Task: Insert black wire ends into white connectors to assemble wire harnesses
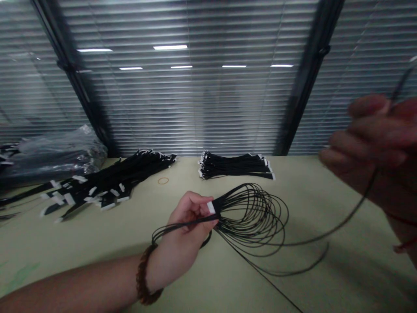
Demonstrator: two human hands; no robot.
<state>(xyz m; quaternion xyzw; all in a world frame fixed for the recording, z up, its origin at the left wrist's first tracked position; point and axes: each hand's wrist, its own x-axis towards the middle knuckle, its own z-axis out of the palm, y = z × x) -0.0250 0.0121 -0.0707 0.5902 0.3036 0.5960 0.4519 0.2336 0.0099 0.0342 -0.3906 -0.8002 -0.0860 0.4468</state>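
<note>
My left hand [185,234], with a brown beaded bracelet at the wrist, pinches a black cable bundle [254,213] near its white connector [211,207]. Thin black wires fan out in loops to the right of the fingers, and a few loose ends trail toward the lower right. Raised at the right edge, my right hand [371,134] is blurred, its fingers closed on a black wire [355,208] that curves back down to the bundle. The wire's upper end sticks out above those fingers.
Behind the bundle, a neat stack of black cables [236,166] lies on the pale table [130,234]. More black cables with white connectors [107,182] are piled at the left, beside a clear plastic bag [61,152]. A rubber band [163,181] lies between. Window blinds [195,100] stand behind.
</note>
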